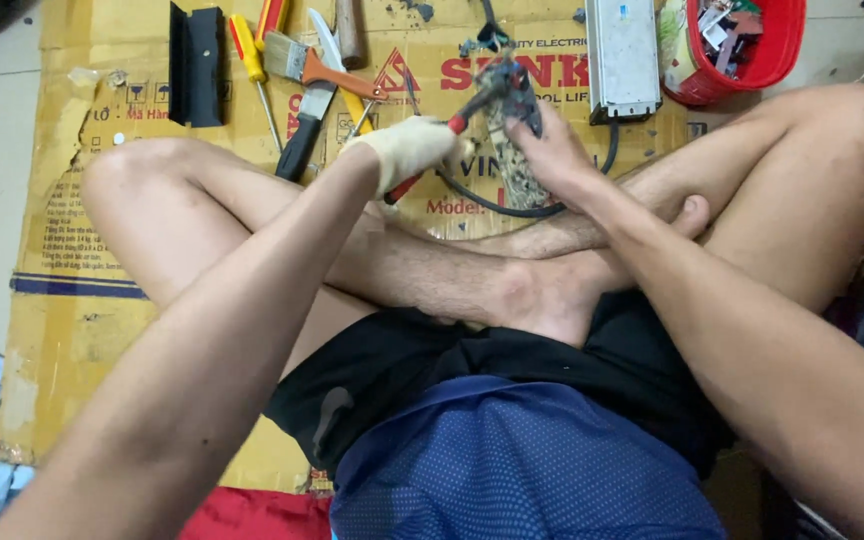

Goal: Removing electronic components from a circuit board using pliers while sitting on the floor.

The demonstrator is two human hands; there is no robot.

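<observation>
Cardboard (pixel 62 300) with red triangle label (pixel 389 75) lies flat beneath red basket (pixel 772 60).

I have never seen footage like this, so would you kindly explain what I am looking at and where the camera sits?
There is one picture, taken by a camera worn on a person's head, looking down at their crossed legs on flattened cardboard. No machine here: just two hands. The left hand, in a pale glove, has its grip on red-handled pliers. The bare right hand holds a small dark electrical part with a black cable. On the cardboard lie a yellow screwdriver, a paintbrush, a metal box and a red basket.
</observation>
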